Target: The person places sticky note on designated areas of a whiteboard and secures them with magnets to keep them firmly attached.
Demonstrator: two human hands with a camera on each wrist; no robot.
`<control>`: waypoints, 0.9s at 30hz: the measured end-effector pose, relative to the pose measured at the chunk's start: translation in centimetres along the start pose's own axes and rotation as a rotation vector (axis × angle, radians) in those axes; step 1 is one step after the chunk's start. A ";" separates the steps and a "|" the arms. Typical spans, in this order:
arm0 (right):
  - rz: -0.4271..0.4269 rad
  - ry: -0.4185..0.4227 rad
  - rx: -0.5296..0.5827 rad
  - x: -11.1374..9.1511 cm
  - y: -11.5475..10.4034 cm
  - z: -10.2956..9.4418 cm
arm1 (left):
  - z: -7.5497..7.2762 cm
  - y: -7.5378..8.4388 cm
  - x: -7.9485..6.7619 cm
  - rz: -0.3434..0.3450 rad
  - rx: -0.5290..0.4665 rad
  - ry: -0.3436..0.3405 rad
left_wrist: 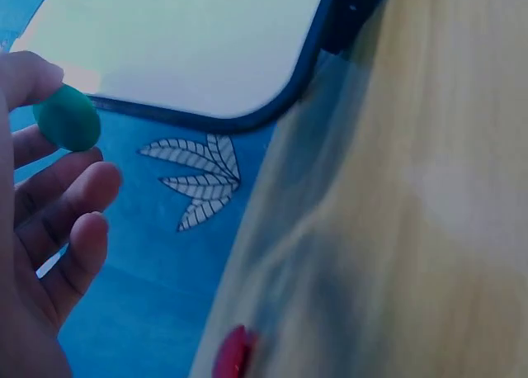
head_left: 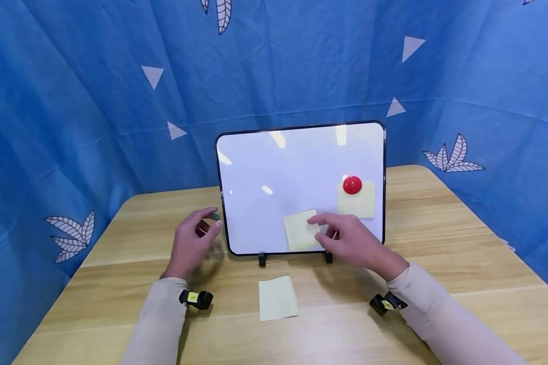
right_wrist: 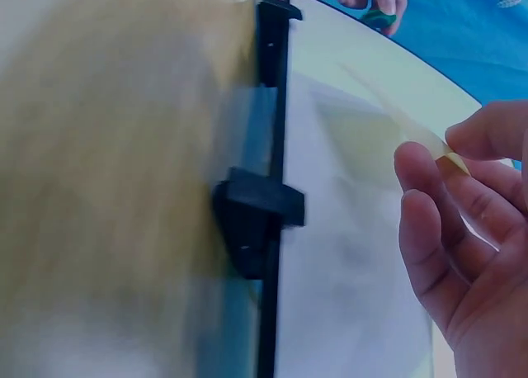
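Note:
A whiteboard (head_left: 274, 167) with a black frame stands propped on the table. Between thumb and index finger, my right hand (head_left: 356, 241) pinches the edge of a pale yellow paper note (head_left: 299, 230), held in front of the board's lower middle. The right wrist view shows this note (right_wrist: 408, 130) nearly edge-on, standing off the board. Beside the board's left edge, my left hand (head_left: 192, 243) pinches a round green magnet (left_wrist: 70, 122). On the board's right part, a round red magnet (head_left: 352, 185) sits over the top of another yellow note (head_left: 357, 205).
A third yellow note (head_left: 277, 299) lies on the wooden table (head_left: 228, 334) in front of the board. Black feet (head_left: 262, 260) support the board's lower edge. A red object (left_wrist: 233, 353) shows low in the left wrist view. Behind hangs a blue patterned curtain (head_left: 278, 66).

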State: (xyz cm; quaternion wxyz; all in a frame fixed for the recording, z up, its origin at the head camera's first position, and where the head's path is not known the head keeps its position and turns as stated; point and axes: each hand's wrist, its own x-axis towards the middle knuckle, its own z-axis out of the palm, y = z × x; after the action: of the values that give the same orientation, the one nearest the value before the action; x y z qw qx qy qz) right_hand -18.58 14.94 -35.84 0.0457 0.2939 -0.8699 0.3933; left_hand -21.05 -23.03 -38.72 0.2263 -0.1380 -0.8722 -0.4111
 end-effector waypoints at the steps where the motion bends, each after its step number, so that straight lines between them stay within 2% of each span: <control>1: -0.002 0.004 -0.001 0.1 -0.1 -0.1 | 0.0 0.2 0.1 0.009 0.002 0.009; 8: -0.031 0.047 -0.030 1.0 -0.8 -0.5 | 0.4 1.8 0.8 0.114 -0.013 0.074; 15: -0.046 0.080 -0.065 1.8 -1.3 -1.3 | 1.4 3.2 2.0 0.196 -0.060 0.078; 21: -0.051 0.098 -0.064 2.6 -1.2 -2.0 | 2.1 3.7 2.4 0.230 -0.087 0.062; 27: -0.073 0.122 -0.078 3.3 -1.4 -2.2 | 1.9 3.8 2.3 0.212 -0.102 0.065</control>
State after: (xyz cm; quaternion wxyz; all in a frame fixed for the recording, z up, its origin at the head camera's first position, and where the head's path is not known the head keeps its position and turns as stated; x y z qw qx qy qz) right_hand -20.87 14.18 -32.40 0.1242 0.2991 -0.8688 0.3745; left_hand -22.00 -19.05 -36.14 0.2894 -0.2272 -0.8230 -0.4328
